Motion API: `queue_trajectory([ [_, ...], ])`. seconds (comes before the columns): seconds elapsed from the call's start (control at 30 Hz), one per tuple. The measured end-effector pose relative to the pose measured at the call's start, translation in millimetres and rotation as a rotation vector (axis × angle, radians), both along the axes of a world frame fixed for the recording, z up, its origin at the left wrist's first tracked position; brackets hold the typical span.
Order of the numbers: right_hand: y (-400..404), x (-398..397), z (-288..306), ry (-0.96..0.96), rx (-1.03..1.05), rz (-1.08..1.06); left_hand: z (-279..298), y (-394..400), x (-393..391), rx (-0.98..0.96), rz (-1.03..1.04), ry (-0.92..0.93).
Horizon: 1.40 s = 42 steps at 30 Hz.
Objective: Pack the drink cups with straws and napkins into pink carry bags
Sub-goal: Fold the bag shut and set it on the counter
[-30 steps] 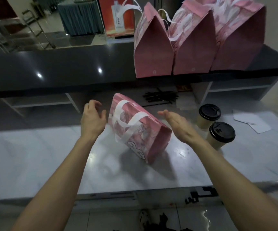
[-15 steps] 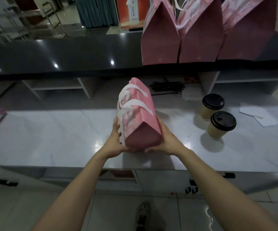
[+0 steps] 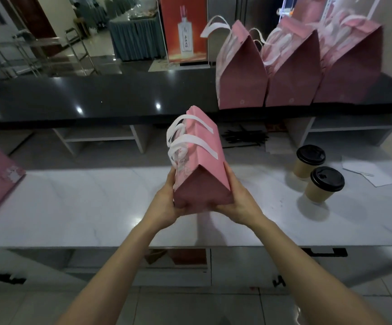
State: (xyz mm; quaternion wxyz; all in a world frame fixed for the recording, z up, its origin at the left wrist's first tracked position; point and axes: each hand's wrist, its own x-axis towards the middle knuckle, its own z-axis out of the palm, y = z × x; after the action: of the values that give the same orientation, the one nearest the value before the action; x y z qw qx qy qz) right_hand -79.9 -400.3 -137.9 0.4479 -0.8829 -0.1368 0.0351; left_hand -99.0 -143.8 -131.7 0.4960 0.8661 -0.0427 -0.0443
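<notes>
Both hands (image 3: 167,205) clasp a closed pink bag (image 3: 201,165) with white handles.

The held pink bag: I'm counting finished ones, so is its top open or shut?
Shut: the pink bag, between the left hand and right hand, has its top folded to a ridge.

A red poster (image 3: 183,29) with a white bottle stands behind the long black shelf (image 3: 96,99). The white worktop (image 3: 84,202) is shiny.
</notes>
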Motion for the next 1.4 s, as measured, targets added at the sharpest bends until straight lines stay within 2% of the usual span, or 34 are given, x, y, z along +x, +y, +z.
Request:
queue_trajectory([
  [0.1, 24, 5, 36, -0.101, 0.011, -0.03, 32, 29, 8, 0.061, -0.025, -0.134],
  [0.27, 58, 32, 93, -0.216, 0.085, -0.085, 79, 70, 42, 0.049, -0.004, -0.325],
  [0.53, 77, 117, 141, -0.253, 0.035, -0.082, 111, 78, 125, -0.014, -0.01, -0.382],
  [0.77, 69, 210, 134, -0.151, -0.039, -0.071, 106, 65, 207, -0.083, -0.022, -0.302],
  [0.93, 64, 241, 132, -0.129, -0.049, -0.094, 103, 55, 238, -0.126, 0.092, -0.354],
  [1.1, 40, 224, 106, -0.159, -0.3, -0.146, 105, 51, 260, -0.105, 0.082, -0.388],
  [1.23, 27, 207, 65, 0.005, -0.564, -0.034, 108, 52, 284, -0.073, 0.074, -0.348],
  [1.4, 22, 203, 41, 0.101, -0.633, -0.003, 111, 50, 312, -0.113, 0.057, -0.28],
])
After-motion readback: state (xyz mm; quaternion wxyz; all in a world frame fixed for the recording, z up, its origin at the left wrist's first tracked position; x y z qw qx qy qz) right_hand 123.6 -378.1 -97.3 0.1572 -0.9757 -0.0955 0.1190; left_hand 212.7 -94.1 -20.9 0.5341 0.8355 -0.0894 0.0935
